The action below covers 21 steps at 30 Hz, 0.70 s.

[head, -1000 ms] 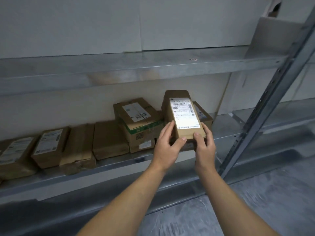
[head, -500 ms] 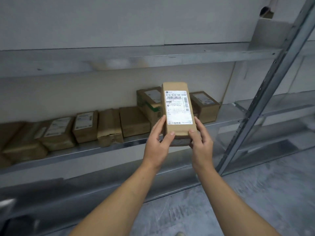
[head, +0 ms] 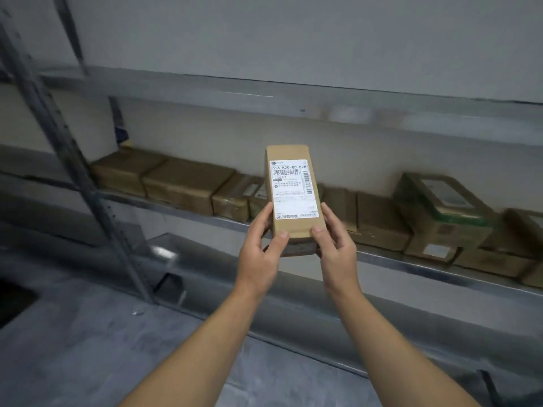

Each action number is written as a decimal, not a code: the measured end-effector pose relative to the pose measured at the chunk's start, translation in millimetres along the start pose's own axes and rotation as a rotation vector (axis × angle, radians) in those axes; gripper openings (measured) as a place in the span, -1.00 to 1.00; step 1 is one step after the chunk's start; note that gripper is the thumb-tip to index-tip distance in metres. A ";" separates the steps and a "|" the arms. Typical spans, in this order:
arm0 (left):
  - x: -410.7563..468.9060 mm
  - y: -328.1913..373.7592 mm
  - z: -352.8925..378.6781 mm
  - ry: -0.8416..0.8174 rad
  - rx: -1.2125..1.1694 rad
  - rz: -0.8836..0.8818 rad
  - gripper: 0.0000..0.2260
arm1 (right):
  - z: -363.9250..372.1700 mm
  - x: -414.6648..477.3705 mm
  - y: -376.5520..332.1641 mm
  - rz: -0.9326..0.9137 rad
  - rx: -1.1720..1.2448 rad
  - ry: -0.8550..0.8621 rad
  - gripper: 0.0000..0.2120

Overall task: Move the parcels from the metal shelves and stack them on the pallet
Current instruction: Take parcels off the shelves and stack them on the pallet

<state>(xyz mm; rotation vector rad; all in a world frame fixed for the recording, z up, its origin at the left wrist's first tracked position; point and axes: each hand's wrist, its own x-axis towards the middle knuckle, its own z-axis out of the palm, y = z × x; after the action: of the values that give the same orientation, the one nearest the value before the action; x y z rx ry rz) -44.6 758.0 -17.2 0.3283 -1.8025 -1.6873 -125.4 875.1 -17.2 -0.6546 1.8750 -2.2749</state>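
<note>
A narrow brown parcel (head: 289,154) with a white shipping label is held in mid-air in front of the metal shelf (head: 188,211). My left hand (head: 260,254) grips its lower left edge and my right hand (head: 333,248) grips its lower right edge, thumbs on top. A second, darker parcel (head: 298,249) seems to sit under it between my hands. Several brown parcels (head: 182,186) lie in a row on the shelf behind, with a green-taped box (head: 440,221) at the right. No pallet is in view.
An upper metal shelf (head: 293,98) runs across above the parcels. A perforated steel upright (head: 73,171) slants down at the left. Grey concrete floor (head: 73,348) lies below, with a dark object (head: 14,301) at the left edge.
The parcel came off the shelf and is now held clear in front of it. My view has swung left: the upright once at the right is gone and another stands at the left.
</note>
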 end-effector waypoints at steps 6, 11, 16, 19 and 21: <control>16.2 -9.7 -99.3 0.270 0.016 -0.010 -0.52 | 112.3 26.2 26.4 0.052 0.064 -0.275 -0.59; 44.2 -18.4 -175.9 0.493 0.057 0.019 -0.55 | 210.9 59.5 51.5 0.067 0.115 -0.496 -0.58; 71.5 -21.9 -245.9 0.704 0.073 0.033 -0.55 | 302.7 82.7 68.0 0.081 0.169 -0.688 -0.57; 77.5 -19.7 -284.2 0.843 0.094 0.055 -0.54 | 355.3 83.8 75.2 0.079 0.184 -0.805 -0.55; 75.9 -15.7 -308.1 0.930 0.108 0.060 -0.55 | 389.2 79.7 77.4 0.093 0.195 -0.880 -0.55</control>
<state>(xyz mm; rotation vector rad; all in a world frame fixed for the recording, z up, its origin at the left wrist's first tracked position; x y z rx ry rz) 78.1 465.0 -19.9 0.9162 -1.1690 -1.0916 -54.8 476.5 -17.7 -1.2312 1.2054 -1.6394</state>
